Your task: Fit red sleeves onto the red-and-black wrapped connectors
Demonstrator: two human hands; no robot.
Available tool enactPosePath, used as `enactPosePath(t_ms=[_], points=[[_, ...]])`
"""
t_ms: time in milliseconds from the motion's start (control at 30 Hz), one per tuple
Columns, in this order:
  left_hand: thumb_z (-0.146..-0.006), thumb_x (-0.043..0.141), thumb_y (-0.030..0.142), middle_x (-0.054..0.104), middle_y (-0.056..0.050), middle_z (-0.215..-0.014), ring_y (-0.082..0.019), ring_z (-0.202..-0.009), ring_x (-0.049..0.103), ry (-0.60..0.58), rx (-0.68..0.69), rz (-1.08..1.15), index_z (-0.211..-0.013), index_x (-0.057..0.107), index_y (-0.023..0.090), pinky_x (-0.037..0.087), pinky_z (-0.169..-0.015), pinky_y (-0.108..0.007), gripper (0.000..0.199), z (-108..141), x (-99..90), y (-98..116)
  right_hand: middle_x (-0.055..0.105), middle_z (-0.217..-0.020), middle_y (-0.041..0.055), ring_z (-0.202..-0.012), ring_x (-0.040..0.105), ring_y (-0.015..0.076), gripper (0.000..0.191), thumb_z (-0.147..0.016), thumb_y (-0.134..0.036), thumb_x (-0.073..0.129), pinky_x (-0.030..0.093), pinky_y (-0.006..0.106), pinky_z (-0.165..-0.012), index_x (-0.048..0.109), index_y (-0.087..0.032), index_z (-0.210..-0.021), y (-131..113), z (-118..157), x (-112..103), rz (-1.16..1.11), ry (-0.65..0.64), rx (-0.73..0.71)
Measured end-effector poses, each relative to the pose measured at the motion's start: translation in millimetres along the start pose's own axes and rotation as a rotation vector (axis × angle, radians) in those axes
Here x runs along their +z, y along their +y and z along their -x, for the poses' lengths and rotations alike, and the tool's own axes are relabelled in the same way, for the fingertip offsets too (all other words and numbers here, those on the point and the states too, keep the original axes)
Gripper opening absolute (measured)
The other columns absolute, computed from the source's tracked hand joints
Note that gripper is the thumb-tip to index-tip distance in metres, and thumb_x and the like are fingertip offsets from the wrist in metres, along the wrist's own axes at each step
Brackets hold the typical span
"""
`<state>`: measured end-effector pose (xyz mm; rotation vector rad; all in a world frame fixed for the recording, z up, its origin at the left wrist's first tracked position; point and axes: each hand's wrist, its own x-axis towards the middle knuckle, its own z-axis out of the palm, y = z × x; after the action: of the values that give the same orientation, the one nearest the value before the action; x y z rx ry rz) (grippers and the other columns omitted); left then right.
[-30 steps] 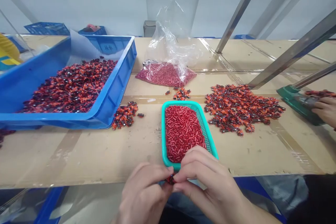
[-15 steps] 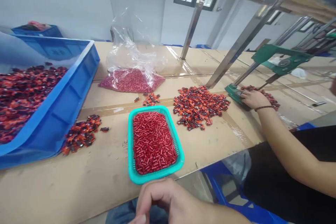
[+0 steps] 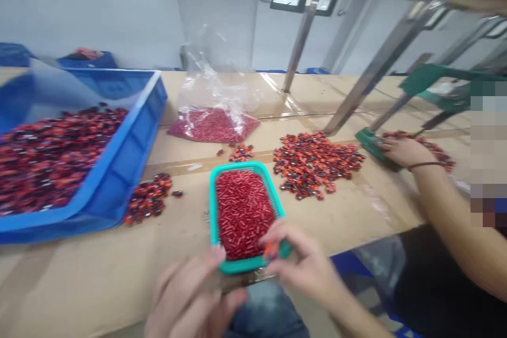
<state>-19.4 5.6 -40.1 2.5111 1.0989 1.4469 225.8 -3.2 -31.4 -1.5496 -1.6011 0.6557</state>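
Observation:
A teal basket (image 3: 214, 211) full of small red tubes (image 3: 243, 211) stands near the table's front edge. My right hand (image 3: 301, 259) is at the basket's lower right corner, pinching a small orange and dark piece (image 3: 270, 251) between thumb and fingers. Nearer to me, my left hand (image 3: 190, 290) is blurred at the basket's lower left, its fingers apart and nothing seen in them; part of its palm side is hidden. Behind the basket to the right lies a large pile of orange and black pieces (image 3: 317, 161).
A blue crate (image 3: 142, 132) of similar pieces stands at left, a small pile (image 3: 148, 198) beside it. Behind the basket lies a clear bag (image 3: 216, 124) of red tubes. At right, a person's hand (image 3: 412, 153) is by a green hand press (image 3: 372, 142). Metal posts (image 3: 303, 37) rise behind.
My left hand has come into view at the basket's lower left. My right hand has moved up and right and now shows the orange piece. The view has shifted, so the crate shows more.

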Motion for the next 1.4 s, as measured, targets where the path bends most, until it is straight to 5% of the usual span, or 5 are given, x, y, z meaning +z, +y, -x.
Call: enactPosePath(t_ms=[300, 567, 767, 1133, 1400], points=[[-0.101, 0.053, 0.014, 0.082, -0.011, -0.112, -0.026, -0.104, 0.076, -0.28, -0.208, -0.427, -0.108, 0.067, 0.021, 0.051, -0.089, -0.042, 0.017, -20.1, -17.2, -119.1, 0.062, -0.058, 0.015, -0.057, 0.054, 0.0352, 0.064, -0.07, -0.09, 0.054, 0.044, 0.054, -0.063, 0.06, -0.026, -0.062, 100.7, -102.7, -95.2, 0.559, 0.317, 0.058], [-0.101, 0.068, 0.031, 0.075, -0.007, -0.116, -0.026, -0.114, 0.07, -0.436, -0.249, -0.274, -0.111, 0.072, 0.016, 0.052, -0.106, -0.054, 0.018, -55.5, 15.5, -143.2, 0.079, -0.107, 0.0103, -0.101, 0.07, 0.0269, 0.033, -0.105, -0.045, 0.049, 0.052, 0.041, -0.089, 0.075, -0.025, -0.112, 54.5, -78.2, -19.1, 0.532, -0.042, -0.512], [-0.101, 0.056, 0.017, 0.08, -0.01, -0.106, -0.024, -0.102, 0.076, -0.285, -0.379, 0.024, -0.112, 0.071, 0.019, 0.059, -0.097, -0.044, 0.019, -60.3, 4.6, -113.4, 0.074, -0.086, 0.0067, -0.082, 0.067, 0.0236, 0.025, -0.103, -0.015, 0.053, 0.048, 0.037, -0.075, 0.074, -0.021, -0.092, 30.9, -67.0, 22.1, 0.653, -0.2, -0.644], [-0.094, 0.07, 0.013, 0.083, -0.002, -0.099, -0.016, -0.091, 0.083, -0.037, -0.612, 0.494, -0.104, 0.068, 0.023, 0.066, -0.083, -0.02, 0.014, -26.8, -4.1, -13.7, 0.077, -0.099, 0.0071, -0.09, 0.073, 0.0189, 0.016, -0.103, -0.016, 0.058, 0.06, 0.031, -0.079, 0.072, -0.02, -0.108, -5.2, -54.6, 0.6, 0.121, -0.191, -0.492], [-0.088, 0.066, -0.006, 0.082, -0.005, -0.113, -0.017, -0.11, 0.078, 0.027, -0.258, 0.484, -0.121, 0.06, 0.025, 0.066, -0.094, -0.027, 0.046, -22.5, -5.2, 10.0, 0.076, -0.086, 0.0041, -0.079, 0.072, 0.0166, 0.015, -0.092, -0.012, 0.075, 0.062, 0.028, -0.072, 0.074, -0.022, -0.103, -51.8, -27.8, 4.4, -0.321, -0.143, -0.517]])
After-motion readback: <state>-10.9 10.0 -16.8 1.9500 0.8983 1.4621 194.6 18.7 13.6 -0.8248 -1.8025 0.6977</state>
